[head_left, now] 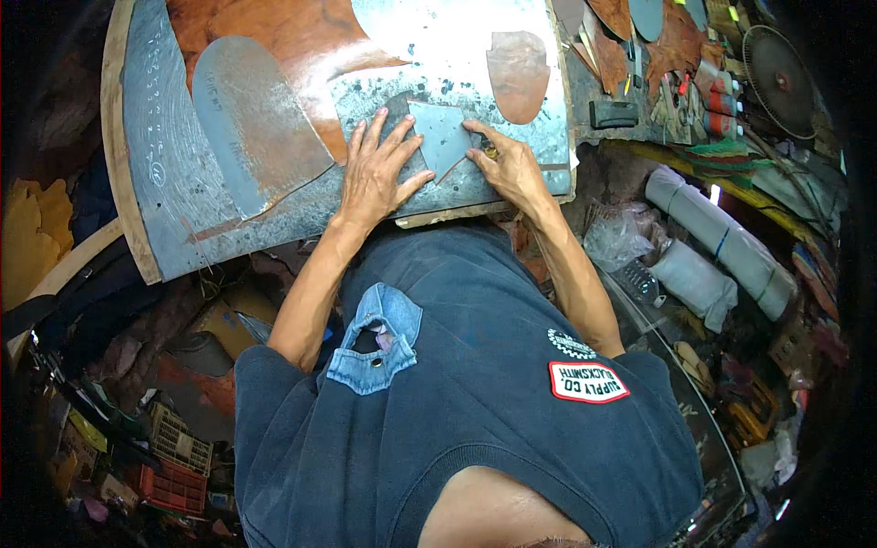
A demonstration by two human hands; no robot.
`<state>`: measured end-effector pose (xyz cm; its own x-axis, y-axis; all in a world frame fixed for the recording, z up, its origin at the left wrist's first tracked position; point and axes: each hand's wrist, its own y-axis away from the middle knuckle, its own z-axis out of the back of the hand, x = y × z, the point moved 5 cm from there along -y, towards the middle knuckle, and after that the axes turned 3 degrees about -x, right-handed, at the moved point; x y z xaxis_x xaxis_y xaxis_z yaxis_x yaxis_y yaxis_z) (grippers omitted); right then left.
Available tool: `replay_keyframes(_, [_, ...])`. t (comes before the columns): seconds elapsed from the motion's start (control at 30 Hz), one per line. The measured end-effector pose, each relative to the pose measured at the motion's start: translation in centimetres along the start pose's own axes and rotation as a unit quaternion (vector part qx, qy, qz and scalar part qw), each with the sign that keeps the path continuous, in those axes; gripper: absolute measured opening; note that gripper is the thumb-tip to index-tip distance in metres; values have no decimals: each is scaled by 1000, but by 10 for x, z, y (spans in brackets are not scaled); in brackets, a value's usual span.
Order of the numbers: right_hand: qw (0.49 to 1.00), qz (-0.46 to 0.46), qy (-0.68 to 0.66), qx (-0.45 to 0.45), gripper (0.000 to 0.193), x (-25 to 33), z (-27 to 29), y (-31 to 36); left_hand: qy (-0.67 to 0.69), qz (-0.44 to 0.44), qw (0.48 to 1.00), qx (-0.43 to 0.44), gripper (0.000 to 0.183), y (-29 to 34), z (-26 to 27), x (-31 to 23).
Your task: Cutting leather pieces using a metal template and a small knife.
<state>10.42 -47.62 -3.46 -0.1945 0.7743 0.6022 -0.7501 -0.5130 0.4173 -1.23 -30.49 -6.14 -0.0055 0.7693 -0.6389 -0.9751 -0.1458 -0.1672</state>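
Near the middle of the near edge of the metal-topped board (pixel 166 196), the grey angular piece (pixel 442 137) lies flat between the two hands, probably because that part is easiest to press on. The left hand (pixel 375 173) is spread palm down with fingertips and thumb at its left side, seemingly to steady it without clasping it, while the right hand (pixel 510 166) has thumb and forefinger parted at its right edge, though I cannot tell whether its curled fingers grip the small yellowish object (pixel 491 153); the larger rounded piece (pixel 256 123) lies apart at left, perhaps leaving working room.
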Motion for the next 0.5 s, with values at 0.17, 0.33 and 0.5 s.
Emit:
replay_keyframes(0.17, [999,-25,-41,19,42,2,4,-3,6,-3,1000,-4,49,-3,3,0])
replay_keyframes(0.33, [1000,-7,-26,4,42,-2,1,-3,11,-2,1000,-9,49,-3,3,1])
replay_keyframes(0.5, [999,8,-46,-12,43,-5,2,-3,11,-2,1000,-13,49,-3,3,-1])
